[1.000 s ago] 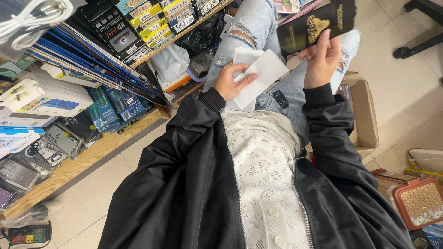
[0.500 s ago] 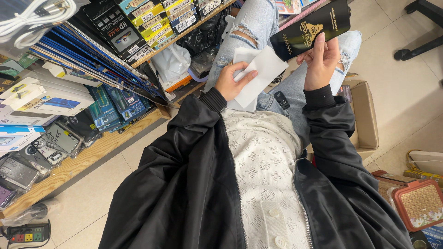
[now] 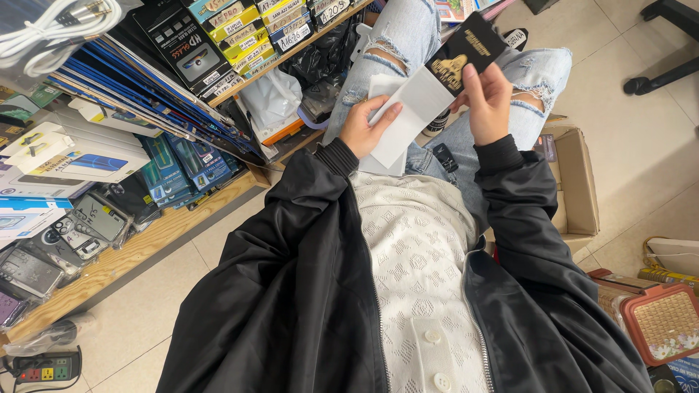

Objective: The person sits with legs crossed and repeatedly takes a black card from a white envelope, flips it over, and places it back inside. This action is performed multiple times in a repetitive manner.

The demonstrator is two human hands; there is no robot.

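In the head view, upper centre of the frame, the person's two hands meet above their knees. The right hand (image 3: 486, 102) holds a flat black package (image 3: 466, 52) with a gold emblem on its face. Its grip is pressed on the package's lower edge, thumb on the front beside the emblem and fingers behind. The package is tilted, its top corner pointing to the upper right of the frame.

From the package's lower left end a white sleeve (image 3: 409, 116) sticks out, plain and unprinted, running down and to the left. The left hand (image 3: 366, 125) pinches this sleeve, with the thumb lying across the white face and the other fingers curled under it. A second white sheet shows behind the first, just above the left hand.

Below the hands are pale ripped jeans (image 3: 408, 36), then a white knitted shirt (image 3: 419, 262) and an open black jacket (image 3: 291, 291) filling the lower centre.

At the left of the frame a wooden shelf (image 3: 138, 247) carries boxed phone accessories, and white cables (image 3: 51, 29) sit in the upper left corner. An open cardboard box (image 3: 579, 182) stands on the tiled floor at the right, and a small red-rimmed woven basket (image 3: 666, 320) sits at the lower right.
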